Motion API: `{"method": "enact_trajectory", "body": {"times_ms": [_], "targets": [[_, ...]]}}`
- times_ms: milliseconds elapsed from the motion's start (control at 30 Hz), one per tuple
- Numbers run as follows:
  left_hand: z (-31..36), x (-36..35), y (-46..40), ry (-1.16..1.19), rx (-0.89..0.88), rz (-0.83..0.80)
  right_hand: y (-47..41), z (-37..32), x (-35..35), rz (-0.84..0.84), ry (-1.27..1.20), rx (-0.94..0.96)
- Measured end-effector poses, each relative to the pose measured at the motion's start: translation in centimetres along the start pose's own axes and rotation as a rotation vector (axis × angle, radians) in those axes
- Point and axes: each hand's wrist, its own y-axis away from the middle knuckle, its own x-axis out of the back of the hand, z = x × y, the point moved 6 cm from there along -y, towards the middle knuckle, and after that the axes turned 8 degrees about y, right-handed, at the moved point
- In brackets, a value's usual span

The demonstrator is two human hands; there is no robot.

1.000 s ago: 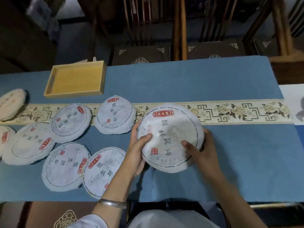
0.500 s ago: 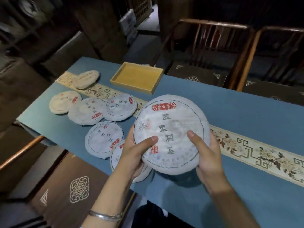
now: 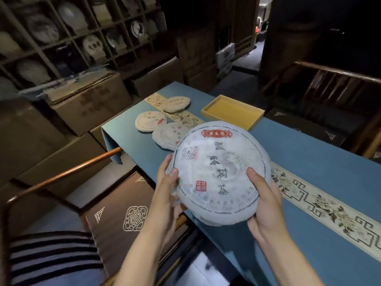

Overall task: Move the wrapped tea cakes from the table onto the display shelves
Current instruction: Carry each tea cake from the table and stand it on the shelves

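Right now both hands hold one wrapped tea cake in the air above the near edge of the blue-clothed table, its printed face tilted up toward the camera. The left hand grips the cake's left rim, thumb on the face and fingers curled behind; the right hand grips the lower right rim the same way. Three more wrapped cakes lie toward the table's far left corner, one partly hidden behind the held cake, two of them touching the patterned runner. A yellow wooden tray sits by the far edge. Display shelves at upper left carry other cakes above cardboard boxes.
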Motion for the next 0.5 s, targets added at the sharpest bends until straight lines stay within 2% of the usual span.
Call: {"method": "enact_trajectory", "body": {"times_ms": [133,233,400,500], "targets": [[0.9,1.3,4.0,0.119,-0.027,-0.028,3.2,0.3,-3.4,-0.113,0.073,0.066],[3.4,4.1,7.9,0.152,-0.156,0.026,6.2,1.5,-7.2,-0.219,0.124,0.069],[10.4,11.6,16.3,0.188,-0.443,0.249,11.5,5.3,-17.7,-0.497,0.295,-0.034],[15.1,16.7,22.5,0.179,-0.633,0.443,15.4,7.3,-24.1,-0.632,0.435,0.033]]}}
